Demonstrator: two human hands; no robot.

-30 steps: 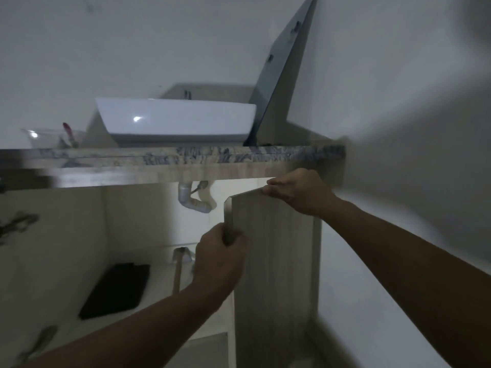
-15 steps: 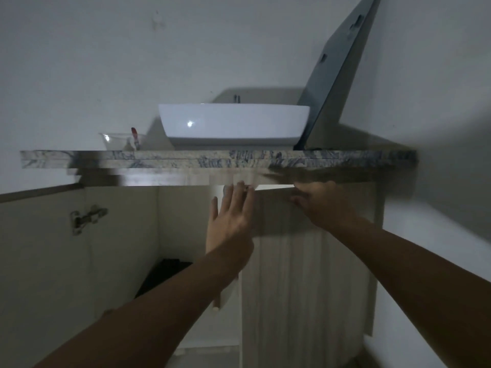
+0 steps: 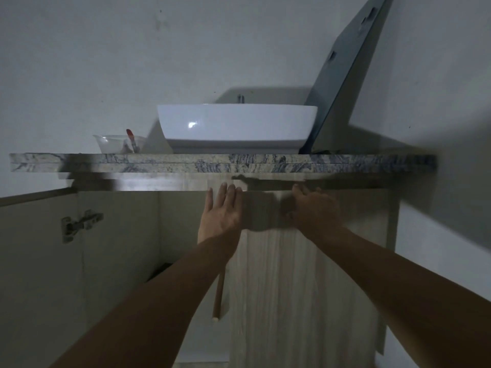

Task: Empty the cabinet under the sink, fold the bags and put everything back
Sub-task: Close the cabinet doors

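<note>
Cabinet door (image 3: 305, 274): right one, seemingly shut; no writing legible.
Left hand (image 3: 220, 216): flat, fingers spread, against door's top edge.
Right hand (image 3: 316, 211): on door top, grip unclear.

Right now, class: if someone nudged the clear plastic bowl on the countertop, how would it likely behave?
The clear plastic bowl looks thin-walled, so probably light and easily slid. It sits near the countertop front edge, so a push might send it off. The red-tipped tool leaning inside could tip out.

Two hands (image 3: 221, 208), two doors (image 3: 305, 274), one sink (image 3: 236, 128), perhaps one bowl (image 3: 117, 144).
</note>
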